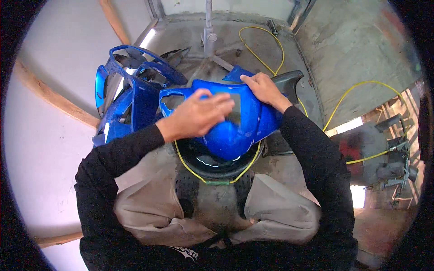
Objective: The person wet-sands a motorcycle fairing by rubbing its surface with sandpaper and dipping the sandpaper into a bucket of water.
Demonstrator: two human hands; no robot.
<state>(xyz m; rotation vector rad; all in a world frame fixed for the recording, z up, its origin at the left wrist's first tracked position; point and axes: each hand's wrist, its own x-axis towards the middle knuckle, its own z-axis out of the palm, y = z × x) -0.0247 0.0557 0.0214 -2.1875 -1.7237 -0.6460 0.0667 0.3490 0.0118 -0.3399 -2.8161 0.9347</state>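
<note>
A glossy blue motorcycle body panel [226, 140] is held tilted over a black tub [217, 171] with dark liquid in it. My left hand [199, 115], slightly blurred, lies on the panel's face with fingers curled over a grey rectangular sheet [234, 110] that looks like sandpaper. At the panel's upper right edge my right hand [264, 90] grips it, thumb on top and the other fingers partly hidden. The tub's yellow wire handle with a green grip [218, 182] hangs on the near side.
More blue body panels [144, 97] lean at the left beside the pale wall. A grey metal stand [209, 40] rises behind. A yellow hose [282, 49] loops over the floor towards a dark red and black tank-shaped machine [370, 153] at right. A black plastic part [289, 83] lies beyond my right hand.
</note>
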